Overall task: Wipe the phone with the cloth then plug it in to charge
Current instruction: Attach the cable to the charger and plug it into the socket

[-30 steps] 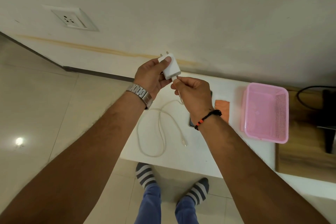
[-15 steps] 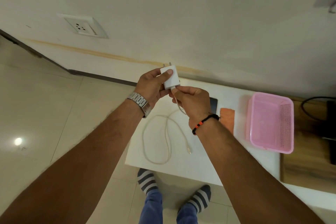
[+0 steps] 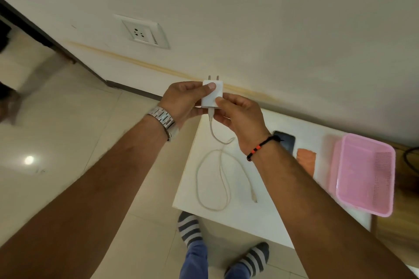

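Note:
A white charger adapter (image 3: 212, 97) with two prongs pointing up is held in front of the wall. My left hand (image 3: 181, 102) grips it from the left, thumb on its face. My right hand (image 3: 240, 115) pinches its lower right corner where the white cable (image 3: 212, 179) enters. The cable hangs down and loops on the white table (image 3: 249, 222), its free plug end (image 3: 254, 197) lying loose. The dark phone (image 3: 286, 140) lies on the table, partly hidden by my right wrist. An orange cloth (image 3: 306, 161) lies beside it. A white wall socket (image 3: 141, 33) sits up left.
A pink plastic basket (image 3: 365, 174) stands on the table's right side. A wooden surface and a black cable (image 3: 408, 156) are at the far right. Tiled floor (image 3: 56, 131) spreads to the left; my striped socks (image 3: 190, 229) are below the table edge.
The view has swung left, so the socket sits nearer the centre. My right hand moved up from the cable plug onto the adapter's lower corner; the cable end now sits in the adapter.

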Motion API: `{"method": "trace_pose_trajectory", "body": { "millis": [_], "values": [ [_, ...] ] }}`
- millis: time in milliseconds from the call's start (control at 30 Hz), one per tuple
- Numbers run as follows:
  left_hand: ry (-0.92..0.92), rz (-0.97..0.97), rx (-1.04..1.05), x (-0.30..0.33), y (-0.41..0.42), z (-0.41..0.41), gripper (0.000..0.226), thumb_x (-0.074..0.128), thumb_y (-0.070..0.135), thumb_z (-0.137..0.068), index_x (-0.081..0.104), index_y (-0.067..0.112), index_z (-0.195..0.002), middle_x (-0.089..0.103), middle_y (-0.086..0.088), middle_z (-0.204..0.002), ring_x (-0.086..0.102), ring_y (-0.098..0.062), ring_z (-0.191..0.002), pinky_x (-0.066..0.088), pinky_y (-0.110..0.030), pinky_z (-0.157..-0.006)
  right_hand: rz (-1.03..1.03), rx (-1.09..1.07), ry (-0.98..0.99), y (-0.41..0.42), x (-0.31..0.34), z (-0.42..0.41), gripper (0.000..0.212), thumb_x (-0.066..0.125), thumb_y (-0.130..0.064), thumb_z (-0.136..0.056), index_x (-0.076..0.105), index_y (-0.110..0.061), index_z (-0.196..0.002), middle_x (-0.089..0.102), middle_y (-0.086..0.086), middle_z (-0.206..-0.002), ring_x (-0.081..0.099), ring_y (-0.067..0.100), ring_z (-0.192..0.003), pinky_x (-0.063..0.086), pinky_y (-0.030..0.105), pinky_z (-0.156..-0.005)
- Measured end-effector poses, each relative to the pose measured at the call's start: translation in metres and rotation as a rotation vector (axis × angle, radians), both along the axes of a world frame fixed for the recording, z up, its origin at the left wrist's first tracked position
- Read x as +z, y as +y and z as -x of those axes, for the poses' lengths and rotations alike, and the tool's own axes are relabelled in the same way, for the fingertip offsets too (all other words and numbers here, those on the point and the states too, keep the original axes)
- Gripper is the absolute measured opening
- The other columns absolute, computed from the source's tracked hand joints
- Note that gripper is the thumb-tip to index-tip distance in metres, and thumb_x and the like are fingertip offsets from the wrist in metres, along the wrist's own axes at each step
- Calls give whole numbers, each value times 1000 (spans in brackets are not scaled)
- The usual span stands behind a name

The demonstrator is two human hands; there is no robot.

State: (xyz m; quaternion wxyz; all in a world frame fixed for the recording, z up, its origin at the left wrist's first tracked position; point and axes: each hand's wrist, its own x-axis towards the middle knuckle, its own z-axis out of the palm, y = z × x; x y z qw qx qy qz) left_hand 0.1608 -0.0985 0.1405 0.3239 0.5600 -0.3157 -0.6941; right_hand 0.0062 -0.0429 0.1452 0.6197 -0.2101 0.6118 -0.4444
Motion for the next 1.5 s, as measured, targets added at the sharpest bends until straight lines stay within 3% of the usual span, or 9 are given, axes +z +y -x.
{"method": "trace_pose_trajectory", "body": {
  "millis": [100,300,733,867,900,1233,1367,1433,1500],
  "values": [
    [56,-9,110,6,-7,-27,39,78,9,-87,67,-7,-120,76,-23,-110,76,-36,-98,63,-43,-78,0,-19,-73,-17,4,-20,22,72,-9,-89,72,-4,-111,76,14,-107,75,28,-98,60,40,-91],
    [66,2,197,8,-23,-77,37,77,8,-87,68,-5,-121,76,-23,-110,76,-35,-100,63,-40,-79,-15,12,-167,-47,7,-67,24,71,-5,-89,69,1,-112,76,18,-107,76,29,-95,61,37,-87],
    [-94,11,392,-25,-87,-142,17,75,5,-87,77,4,-103,77,-21,-104,78,-29,-80,62,-37,-66,-134,97,-126,-124,-21,-155,21,71,0,-87,67,3,-107,72,19,-98,72,18,-65,58,25,-53],
    [-141,10,418,-34,-107,-151,24,75,7,-84,77,4,-109,76,-19,-108,77,-32,-88,63,-39,-70,-137,143,-22,-142,-29,-170,5,73,-6,-84,69,-6,-83,73,16,-91,69,25,-75,63,42,-80],
    [-156,13,425,-34,-111,-153,25,76,8,-83,78,5,-108,77,-18,-107,77,-32,-90,63,-40,-70,-139,146,-9,-146,-30,-173,11,73,-7,-84,67,-9,-76,71,15,-86,67,24,-75,62,44,-83],
    [-164,43,446,-31,-132,-155,11,75,8,-84,80,13,-93,79,-9,-92,79,-24,-79,64,-34,-63,-108,159,85,-169,-34,-186,24,72,-9,-82,62,-16,-61,67,7,-66,70,26,-75,62,48,-84],
    [-165,47,436,-35,-136,-158,23,74,10,-85,77,7,-108,77,-15,-102,79,-26,-84,63,-33,-64,-103,182,113,-170,-35,-188,24,72,-9,-83,61,-17,-64,68,9,-73,74,32,-87,61,49,-86],
    [-191,24,365,-36,-139,-159,25,70,14,-89,74,9,-114,75,-16,-117,77,-23,-89,61,-27,-62,-82,206,136,-170,-35,-187,21,70,-10,-85,63,-15,-66,71,14,-82,73,36,-95,60,51,-89],
    [-261,28,302,-36,-140,-158,14,65,18,-93,71,17,-105,67,-16,-136,72,-12,-80,58,-20,-57,-72,228,104,-170,-30,-185,9,66,-9,-88,71,-3,-85,72,27,-102,69,42,-105,55,55,-95]
  ]
}}
